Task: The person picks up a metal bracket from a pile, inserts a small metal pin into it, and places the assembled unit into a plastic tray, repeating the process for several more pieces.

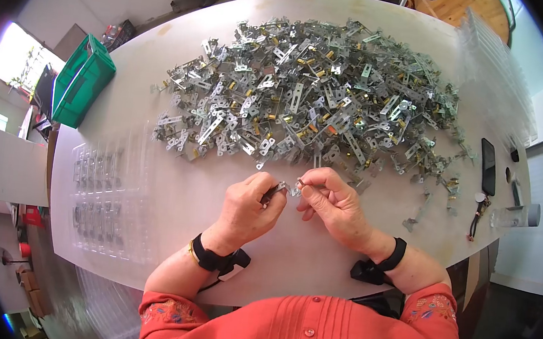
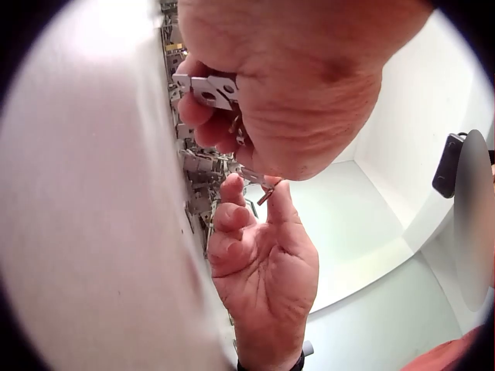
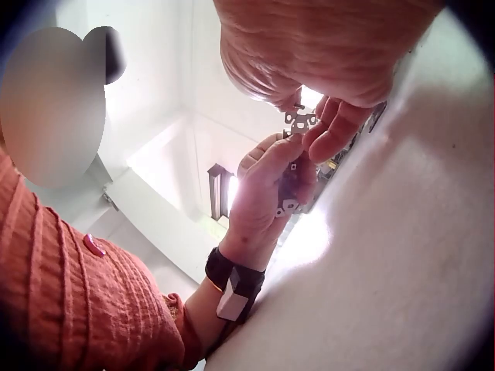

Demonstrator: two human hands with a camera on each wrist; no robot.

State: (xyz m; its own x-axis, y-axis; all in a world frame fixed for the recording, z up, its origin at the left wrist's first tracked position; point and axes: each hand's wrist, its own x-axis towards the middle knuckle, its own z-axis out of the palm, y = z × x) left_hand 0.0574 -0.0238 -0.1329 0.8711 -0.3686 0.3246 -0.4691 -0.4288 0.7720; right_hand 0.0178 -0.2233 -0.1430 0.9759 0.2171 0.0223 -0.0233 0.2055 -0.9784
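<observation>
Both hands meet above the table, in front of a large heap of metal parts (image 1: pixel 297 94). The left hand (image 1: pixel 250 205) curls its fingers round a flat metal bracket with holes (image 2: pixel 210 91); its end shows at the palm in the right wrist view (image 3: pixel 288 207). Between the two hands is a small silvery plate (image 3: pixel 301 120). The right hand (image 1: pixel 339 209) pinches a small brownish piece (image 2: pixel 267 193) between thumb and finger, right beside that plate. Whether the piece and the plate are joined cannot be told.
Clear plastic trays holding parts (image 1: pixel 100 167) lie at the left of the table (image 1: pixel 189 227), with a green crate (image 1: pixel 84 82) behind. Stacked clear trays (image 1: pixel 496 79) stand at the back right. A phone (image 1: pixel 488 166), a corded item and a clear cup (image 1: pixel 514 216) are at the right.
</observation>
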